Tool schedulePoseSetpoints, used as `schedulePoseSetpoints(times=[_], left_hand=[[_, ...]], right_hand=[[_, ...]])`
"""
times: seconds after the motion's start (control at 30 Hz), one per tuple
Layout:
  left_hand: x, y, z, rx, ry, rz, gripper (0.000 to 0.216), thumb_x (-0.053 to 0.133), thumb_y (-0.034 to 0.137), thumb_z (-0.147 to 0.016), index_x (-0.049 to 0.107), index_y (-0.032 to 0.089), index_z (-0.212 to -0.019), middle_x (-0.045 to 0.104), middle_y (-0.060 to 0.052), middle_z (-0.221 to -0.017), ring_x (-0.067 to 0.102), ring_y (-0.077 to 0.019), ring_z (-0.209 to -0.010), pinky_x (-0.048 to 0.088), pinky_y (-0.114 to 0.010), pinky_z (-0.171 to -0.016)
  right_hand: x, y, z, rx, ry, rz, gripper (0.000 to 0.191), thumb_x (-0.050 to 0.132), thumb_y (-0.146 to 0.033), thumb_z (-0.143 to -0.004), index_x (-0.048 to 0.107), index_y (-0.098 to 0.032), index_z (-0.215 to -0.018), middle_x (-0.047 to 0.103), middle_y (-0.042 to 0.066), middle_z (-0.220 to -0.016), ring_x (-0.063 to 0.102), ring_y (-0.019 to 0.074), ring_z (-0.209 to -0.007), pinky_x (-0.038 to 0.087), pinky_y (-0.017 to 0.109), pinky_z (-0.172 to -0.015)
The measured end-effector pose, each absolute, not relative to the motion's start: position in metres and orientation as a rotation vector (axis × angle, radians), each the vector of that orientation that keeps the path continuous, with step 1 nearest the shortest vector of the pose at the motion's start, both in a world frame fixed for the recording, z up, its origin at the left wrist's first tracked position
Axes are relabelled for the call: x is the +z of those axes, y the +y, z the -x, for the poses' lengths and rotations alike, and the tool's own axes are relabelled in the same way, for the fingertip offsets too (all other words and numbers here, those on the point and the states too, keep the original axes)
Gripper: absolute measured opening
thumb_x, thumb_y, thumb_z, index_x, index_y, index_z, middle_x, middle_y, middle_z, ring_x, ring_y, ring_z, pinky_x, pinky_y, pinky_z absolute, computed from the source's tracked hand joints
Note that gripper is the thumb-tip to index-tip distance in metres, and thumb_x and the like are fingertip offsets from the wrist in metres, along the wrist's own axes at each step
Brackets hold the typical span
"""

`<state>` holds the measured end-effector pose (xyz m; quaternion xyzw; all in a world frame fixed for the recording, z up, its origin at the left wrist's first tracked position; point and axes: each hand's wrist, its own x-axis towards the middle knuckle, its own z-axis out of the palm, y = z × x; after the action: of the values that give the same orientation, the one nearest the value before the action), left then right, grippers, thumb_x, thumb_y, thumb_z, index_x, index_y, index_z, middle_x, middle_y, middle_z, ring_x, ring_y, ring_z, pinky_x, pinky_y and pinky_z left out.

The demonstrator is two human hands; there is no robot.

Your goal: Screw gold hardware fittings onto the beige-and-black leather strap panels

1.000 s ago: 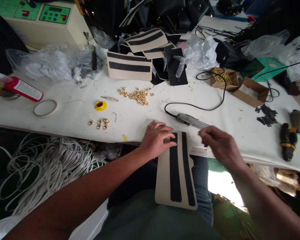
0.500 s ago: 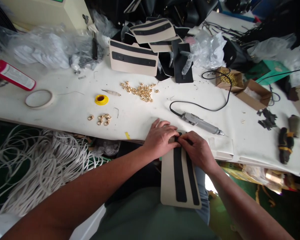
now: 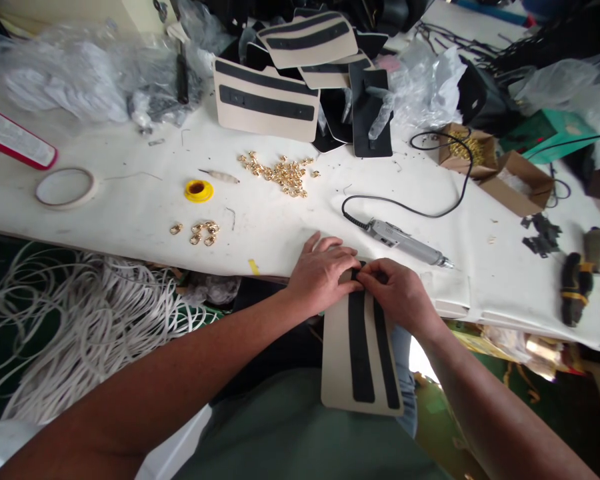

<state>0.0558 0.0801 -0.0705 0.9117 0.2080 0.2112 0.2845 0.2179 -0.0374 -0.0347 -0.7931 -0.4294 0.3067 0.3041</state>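
A beige panel with two black strips (image 3: 360,360) hangs over the white table's (image 3: 145,213) front edge onto my lap. My left hand (image 3: 320,273) presses down on its top end, fingers curled against the left black strip. Right beside it, my right hand (image 3: 397,293) pinches the top of the strips; both hands touch. A grey corded rotary tool (image 3: 405,243) lies on the table just beyond my right hand.
Gold metal rings (image 3: 280,173) lie scattered mid-table, a few more (image 3: 203,232) near the edge. A yellow spool (image 3: 199,191), tape roll (image 3: 65,188), stacked beige panels (image 3: 265,100), cardboard boxes (image 3: 510,180) and plastic bags sit around. White cord (image 3: 75,320) is coiled below left.
My right hand came in from the right, away from the rotary tool, and closed on the panel's top next to my left hand. The view shifted slightly.
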Motion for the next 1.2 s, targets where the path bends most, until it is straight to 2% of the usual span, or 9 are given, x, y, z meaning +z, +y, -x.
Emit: schedulePoseSetpoints(times=[0.3, 0.5, 0.67, 0.77, 0.83, 0.9, 1.03, 1.13, 1.2], left_hand=[[-0.07, 0.081, -0.055, 0.538, 0.546, -2.439, 0.03, 0.086, 0.046, -0.085, 0.076, 0.029, -0.108, 0.076, -0.002, -0.133, 0.057, -0.0305, -0.136, 0.024, -0.059, -0.129], [-0.07, 0.08, -0.056, 0.555, 0.571, -2.441, 0.032, 0.088, 0.044, -0.083, 0.076, 0.028, -0.108, 0.077, 0.0, -0.131, 0.059, -0.0301, -0.135, 0.028, -0.059, -0.127], [-0.066, 0.079, -0.058, 0.547, 0.595, -2.438, 0.03, 0.091, 0.043, -0.081, 0.077, 0.028, -0.104, 0.079, 0.002, -0.128, 0.059, -0.0293, -0.133, 0.032, -0.056, -0.125], [-0.064, 0.078, -0.058, 0.537, 0.612, -2.427, 0.03, 0.091, 0.042, -0.08, 0.078, 0.028, -0.103, 0.079, 0.002, -0.128, 0.059, -0.0291, -0.133, 0.033, -0.055, -0.125], [-0.064, 0.079, -0.059, 0.533, 0.617, -2.419, 0.029, 0.092, 0.042, -0.08, 0.079, 0.029, -0.102, 0.079, 0.003, -0.127, 0.06, -0.0286, -0.132, 0.034, -0.054, -0.124], [-0.063, 0.079, -0.06, 0.524, 0.623, -2.413, 0.028, 0.092, 0.041, -0.079, 0.079, 0.029, -0.1, 0.079, 0.003, -0.126, 0.06, -0.0281, -0.131, 0.035, -0.053, -0.123], [-0.06, 0.08, -0.062, 0.488, 0.633, -2.429, 0.028, 0.093, 0.042, -0.079, 0.08, 0.029, -0.1, 0.079, 0.004, -0.127, 0.06, -0.0281, -0.131, 0.037, -0.052, -0.121], [-0.06, 0.08, -0.062, 0.486, 0.628, -2.432, 0.028, 0.092, 0.044, -0.079, 0.08, 0.03, -0.101, 0.079, 0.003, -0.128, 0.061, -0.0277, -0.131, 0.038, -0.051, -0.12], [-0.06, 0.08, -0.062, 0.489, 0.617, -2.436, 0.028, 0.091, 0.045, -0.08, 0.08, 0.029, -0.101, 0.079, 0.003, -0.128, 0.061, -0.0276, -0.13, 0.038, -0.052, -0.12]], right_hand=[[-0.03, -0.027, -0.228, 0.948, -1.108, 2.098, 0.021, 0.075, -0.042, -0.081, 0.067, -0.023, -0.08, 0.067, -0.003, -0.069, 0.056, 0.0154, -0.062, 0.04, 0.028, -0.058], [-0.03, -0.03, -0.224, 0.899, -1.173, 2.049, 0.021, 0.069, -0.042, -0.087, 0.073, -0.022, -0.084, 0.072, -0.001, -0.076, 0.061, 0.0169, -0.07, 0.044, 0.028, -0.066], [-0.03, -0.04, -0.228, 0.794, -1.28, 2.005, 0.032, 0.06, -0.049, -0.099, 0.077, -0.023, -0.09, 0.073, 0.001, -0.079, 0.064, 0.0192, -0.073, 0.049, 0.031, -0.07], [-0.029, -0.046, -0.247, 0.456, -1.343, 2.009, 0.03, 0.063, -0.048, -0.099, 0.077, -0.022, -0.102, 0.076, 0.006, -0.095, 0.068, 0.0225, -0.081, 0.053, 0.035, -0.074], [-0.03, -0.046, -0.266, 0.083, -1.44, 2.107, 0.031, 0.069, -0.048, -0.096, 0.076, -0.021, -0.112, 0.075, 0.012, -0.113, 0.069, 0.0292, -0.098, 0.055, 0.042, -0.084], [-0.034, -0.042, -0.285, -0.127, -1.572, 2.264, 0.04, 0.071, -0.048, -0.094, 0.074, -0.021, -0.123, 0.072, 0.015, -0.124, 0.066, 0.0356, -0.112, 0.053, 0.048, -0.091], [-0.041, -0.03, -0.313, -0.011, -1.689, 2.469, 0.043, 0.067, -0.047, -0.095, 0.071, -0.023, -0.13, 0.07, 0.015, -0.124, 0.067, 0.0341, -0.104, 0.051, 0.042, -0.078], [-0.035, -0.026, -0.318, 0.153, -1.51, 2.343, 0.033, 0.064, -0.047, -0.095, 0.074, -0.023, -0.115, 0.07, 0.012, -0.112, 0.066, 0.0297, -0.094, 0.049, 0.039, -0.074], [-0.023, -0.026, -0.311, 0.384, -1.226, 2.067, 0.033, 0.062, -0.053, -0.095, 0.073, -0.023, -0.104, 0.068, 0.008, -0.099, 0.065, 0.0261, -0.086, 0.051, 0.038, -0.072]])
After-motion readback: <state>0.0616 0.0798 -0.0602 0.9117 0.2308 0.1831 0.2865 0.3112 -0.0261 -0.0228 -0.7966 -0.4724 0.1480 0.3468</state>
